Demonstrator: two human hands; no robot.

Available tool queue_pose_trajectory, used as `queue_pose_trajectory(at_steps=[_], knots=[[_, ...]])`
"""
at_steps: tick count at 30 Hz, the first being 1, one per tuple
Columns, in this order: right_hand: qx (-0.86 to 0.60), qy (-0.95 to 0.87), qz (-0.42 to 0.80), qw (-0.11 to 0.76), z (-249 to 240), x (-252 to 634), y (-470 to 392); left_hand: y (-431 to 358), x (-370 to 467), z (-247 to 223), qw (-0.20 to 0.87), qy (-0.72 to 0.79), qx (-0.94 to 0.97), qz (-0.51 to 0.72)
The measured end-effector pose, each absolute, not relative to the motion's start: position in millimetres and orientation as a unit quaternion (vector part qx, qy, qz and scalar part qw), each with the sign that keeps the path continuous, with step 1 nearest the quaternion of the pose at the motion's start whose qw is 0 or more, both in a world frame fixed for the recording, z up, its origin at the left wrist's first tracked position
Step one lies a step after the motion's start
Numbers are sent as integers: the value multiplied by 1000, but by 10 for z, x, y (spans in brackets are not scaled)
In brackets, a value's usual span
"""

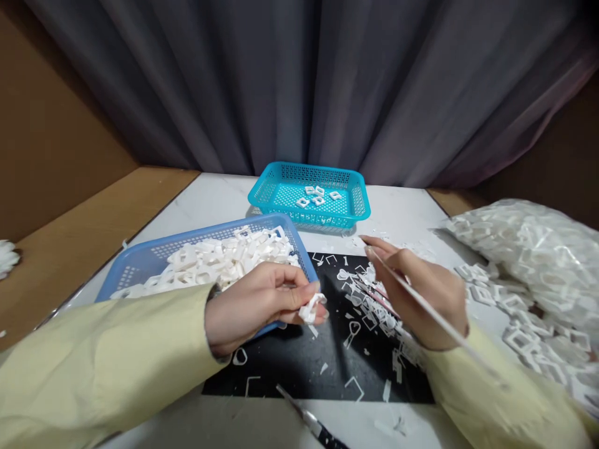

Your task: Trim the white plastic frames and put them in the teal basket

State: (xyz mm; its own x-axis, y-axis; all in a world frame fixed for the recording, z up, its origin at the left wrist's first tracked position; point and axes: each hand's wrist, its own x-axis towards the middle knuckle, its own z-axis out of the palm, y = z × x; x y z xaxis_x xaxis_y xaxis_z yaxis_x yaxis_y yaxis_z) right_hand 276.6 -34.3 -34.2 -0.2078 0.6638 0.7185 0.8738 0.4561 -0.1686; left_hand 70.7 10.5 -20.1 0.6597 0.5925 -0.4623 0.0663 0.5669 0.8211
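Note:
My left hand (pixel 269 302) pinches a small white plastic piece (pixel 309 308) between thumb and fingers, above the left part of the black mat (pixel 290 368). To the right, my right hand (pixel 416 287) is closed around a long thin tool (pixel 421 302), whose shaft runs back past the wrist; its tip is near the thumb and index finger. Under and beside my right hand lies a heap of white scraps (pixel 374 305) on the mat. A blue basket (pixel 299 246) full of white pieces stands behind my left hand, partly hidden by the forearm.
A turquoise basket (pixel 309 218) holding several white frames stands at the back. On the right, a clear bag (pixel 538 249) bulges with white pieces, and loose ones (pixel 521 340) lie before it. A craft knife (pixel 311 421) rests at the front edge. Grey curtain (pixel 281 81) hangs behind.

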Motion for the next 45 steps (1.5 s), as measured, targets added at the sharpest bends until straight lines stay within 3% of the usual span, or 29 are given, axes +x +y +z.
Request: queue_pose_trajectory(at_steps=[5, 12, 19, 25, 45], knots=[[-560, -729, -44, 390, -73, 2813, -440, 122, 705, -155, 778, 367, 474, 189], [-560, -760, 59, 324, -158, 2938, -569, 113, 697, -99, 753, 365, 511, 199], [-513, -791, 29, 333, -69, 2852, -874, 118, 689, -129, 739, 356, 541, 183], [-457, -802, 80, 377, -76, 2565, -769, 109, 696, -116, 763, 343, 516, 184], [-446, -829, 110, 320, -109, 2504, -690, 131, 677, -153, 774, 372, 480, 179]])
